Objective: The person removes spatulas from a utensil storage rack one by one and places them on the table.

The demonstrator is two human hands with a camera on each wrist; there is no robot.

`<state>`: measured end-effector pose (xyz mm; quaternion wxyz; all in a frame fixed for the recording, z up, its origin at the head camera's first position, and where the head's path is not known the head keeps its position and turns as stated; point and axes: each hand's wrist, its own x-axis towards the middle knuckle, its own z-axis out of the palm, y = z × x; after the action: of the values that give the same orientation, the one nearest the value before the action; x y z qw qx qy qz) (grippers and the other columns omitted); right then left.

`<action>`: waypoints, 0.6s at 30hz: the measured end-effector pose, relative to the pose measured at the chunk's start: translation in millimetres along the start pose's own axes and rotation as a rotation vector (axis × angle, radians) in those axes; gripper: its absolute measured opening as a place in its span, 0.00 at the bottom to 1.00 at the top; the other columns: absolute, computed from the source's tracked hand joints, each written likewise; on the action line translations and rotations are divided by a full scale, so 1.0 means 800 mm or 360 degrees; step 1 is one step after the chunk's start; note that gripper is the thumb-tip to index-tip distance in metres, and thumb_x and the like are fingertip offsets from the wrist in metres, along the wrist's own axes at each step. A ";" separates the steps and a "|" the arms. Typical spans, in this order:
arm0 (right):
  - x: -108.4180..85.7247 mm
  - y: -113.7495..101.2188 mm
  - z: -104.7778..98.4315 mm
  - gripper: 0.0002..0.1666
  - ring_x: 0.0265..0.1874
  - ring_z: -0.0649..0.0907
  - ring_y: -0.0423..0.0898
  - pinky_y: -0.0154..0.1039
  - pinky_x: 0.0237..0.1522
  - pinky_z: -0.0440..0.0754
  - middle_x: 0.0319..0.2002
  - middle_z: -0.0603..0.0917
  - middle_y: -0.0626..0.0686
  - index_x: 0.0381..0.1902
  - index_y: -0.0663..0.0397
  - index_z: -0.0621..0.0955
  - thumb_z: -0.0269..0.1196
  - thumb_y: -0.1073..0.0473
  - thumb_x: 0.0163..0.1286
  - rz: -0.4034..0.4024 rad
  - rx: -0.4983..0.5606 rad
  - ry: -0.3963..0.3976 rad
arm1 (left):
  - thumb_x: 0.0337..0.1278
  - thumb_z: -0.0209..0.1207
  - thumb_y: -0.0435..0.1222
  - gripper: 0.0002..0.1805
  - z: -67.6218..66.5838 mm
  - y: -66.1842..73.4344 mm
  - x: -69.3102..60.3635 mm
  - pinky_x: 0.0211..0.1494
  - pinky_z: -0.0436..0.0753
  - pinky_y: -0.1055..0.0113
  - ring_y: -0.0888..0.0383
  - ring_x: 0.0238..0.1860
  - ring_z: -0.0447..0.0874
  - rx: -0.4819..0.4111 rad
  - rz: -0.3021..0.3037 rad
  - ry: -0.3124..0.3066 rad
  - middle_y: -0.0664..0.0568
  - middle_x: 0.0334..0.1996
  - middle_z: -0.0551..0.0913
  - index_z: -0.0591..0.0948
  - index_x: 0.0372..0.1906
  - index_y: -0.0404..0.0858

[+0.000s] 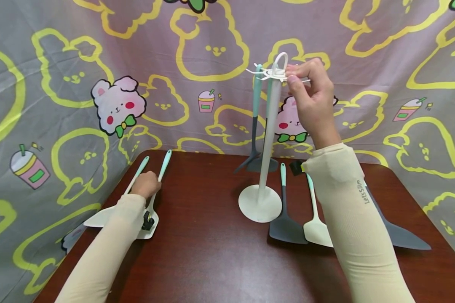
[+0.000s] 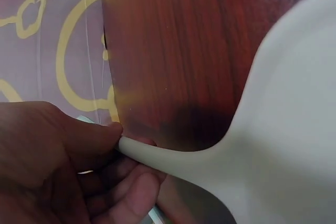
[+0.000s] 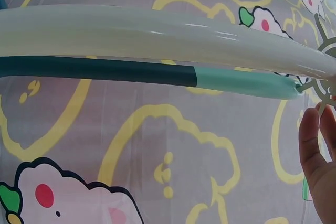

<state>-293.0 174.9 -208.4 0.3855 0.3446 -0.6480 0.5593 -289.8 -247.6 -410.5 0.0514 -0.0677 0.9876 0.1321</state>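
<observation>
My left hand point(image 1: 147, 184) pinches the white handle of a spatula point(image 2: 283, 124) with a mint grip; in the left wrist view, thumb and fingers close on it near the broad head. Another white utensil point(image 1: 100, 217) with a mint-tipped handle lies beside that hand at the table's left. My right hand point(image 1: 314, 94) holds a thin hook at the top of a white utensil stand point(image 1: 269, 139). Two dark grey utensils with mint handles hang from the stand's hooks; the nearer handle point(image 3: 247, 82) shows in the right wrist view, and the other is partly behind the pole.
Right of the stand's round base point(image 1: 250, 206) lie a grey turner point(image 1: 288, 229), a white turner point(image 1: 316, 230) and a grey utensil point(image 1: 405, 237), partly hidden by the right forearm. A patterned curtain point(image 1: 220, 139) surrounds the brown table point(image 1: 212, 252) at the back and sides.
</observation>
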 end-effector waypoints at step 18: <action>-0.002 -0.001 -0.001 0.14 0.57 0.81 0.44 0.33 0.38 0.79 0.39 0.76 0.35 0.39 0.79 0.71 0.54 0.65 0.70 0.0030 -0.0012 0.0001 | 0.61 0.54 0.34 0.14 0.009 -0.008 -0.001 0.24 0.74 0.64 0.51 0.23 0.77 0.0005 -0.0124 -0.0069 0.41 0.22 0.81 0.80 0.22 0.33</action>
<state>-291.3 175.3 -209.2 0.3818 0.3368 -0.6532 0.5605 -287.8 -251.8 -419.1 0.0780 -0.1033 0.9830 0.1299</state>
